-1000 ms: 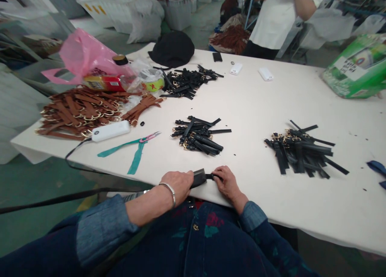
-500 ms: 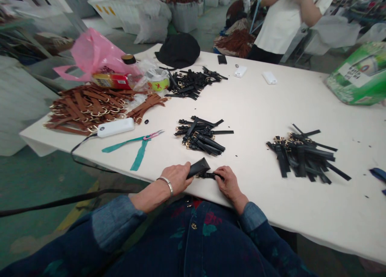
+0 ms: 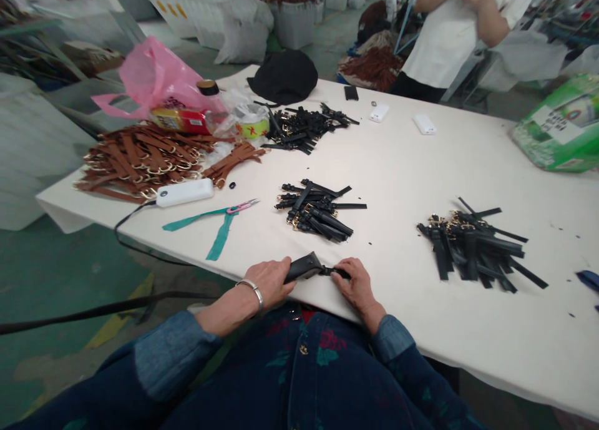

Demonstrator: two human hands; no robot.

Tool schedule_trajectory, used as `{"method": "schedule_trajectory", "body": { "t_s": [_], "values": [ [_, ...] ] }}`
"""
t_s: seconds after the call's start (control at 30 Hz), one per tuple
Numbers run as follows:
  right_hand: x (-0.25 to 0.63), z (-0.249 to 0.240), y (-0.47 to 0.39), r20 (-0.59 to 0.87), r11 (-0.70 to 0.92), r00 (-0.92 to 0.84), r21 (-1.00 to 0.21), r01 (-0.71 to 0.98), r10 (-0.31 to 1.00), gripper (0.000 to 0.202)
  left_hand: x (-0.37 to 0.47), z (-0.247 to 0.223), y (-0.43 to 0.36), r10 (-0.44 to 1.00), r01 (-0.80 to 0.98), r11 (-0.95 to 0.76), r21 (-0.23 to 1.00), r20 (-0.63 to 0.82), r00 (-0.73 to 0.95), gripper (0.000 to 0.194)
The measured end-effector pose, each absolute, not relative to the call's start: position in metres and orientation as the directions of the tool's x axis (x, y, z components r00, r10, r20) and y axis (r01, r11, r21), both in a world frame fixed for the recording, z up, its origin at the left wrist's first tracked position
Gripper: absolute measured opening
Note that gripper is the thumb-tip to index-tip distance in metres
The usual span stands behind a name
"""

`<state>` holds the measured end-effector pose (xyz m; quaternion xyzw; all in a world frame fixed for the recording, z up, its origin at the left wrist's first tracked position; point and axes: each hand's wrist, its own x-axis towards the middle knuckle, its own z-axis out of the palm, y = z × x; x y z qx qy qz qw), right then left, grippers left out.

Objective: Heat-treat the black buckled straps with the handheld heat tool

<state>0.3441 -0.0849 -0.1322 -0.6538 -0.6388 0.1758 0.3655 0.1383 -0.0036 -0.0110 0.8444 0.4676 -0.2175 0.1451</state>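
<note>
At the near edge of the white table (image 3: 393, 180), my left hand (image 3: 266, 281) is closed on a broad black strap (image 3: 303, 268). My right hand (image 3: 356, 285) pinches a thin black buckled strap (image 3: 329, 271) just to the right, and the two black pieces meet between my hands. Beyond them is a pile of black buckled straps (image 3: 318, 211); another black pile (image 3: 472, 239) lies to the right. Pink-handled snips (image 3: 241, 207) with teal cloth strips (image 3: 219, 238) rest to the left.
Brown straps (image 3: 140, 158), a white power bank (image 3: 185, 193), a pink bag (image 3: 156, 74) and a black cap (image 3: 283, 75) occupy the left and far table. A green package (image 3: 559, 127) stands at right. A person in a white shirt (image 3: 444, 37) stands beyond the table.
My left hand and the broad black strap have shifted slightly left, and the strap's end is lower and flatter. My right hand has barely moved. The view has shifted slightly.
</note>
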Motion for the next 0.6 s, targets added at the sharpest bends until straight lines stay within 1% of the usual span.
{"method": "schedule_trajectory", "body": {
  "t_s": [0.1,0.23,0.47,0.6],
  "values": [
    [0.340,-0.131,-0.083,0.232,0.038,0.173,-0.694,0.719,0.957,0.011,0.134,-0.014,-0.004,0.746,0.877,-0.476,0.065,-0.498,0.442,0.036],
    [0.339,-0.128,-0.082,0.206,0.036,0.150,-0.694,0.719,0.967,0.009,0.126,-0.016,-0.007,0.761,0.898,-0.435,0.070,-0.504,0.408,0.037],
    [0.340,-0.127,-0.081,0.173,0.024,0.130,-0.684,0.730,0.976,0.011,0.124,-0.015,-0.016,0.738,0.865,-0.497,0.063,-0.493,0.460,0.036],
    [0.340,-0.126,-0.079,0.166,0.024,0.118,-0.668,0.744,0.979,0.011,0.131,-0.017,-0.013,0.755,0.885,-0.460,0.075,-0.492,0.434,0.038]
  ]
}}
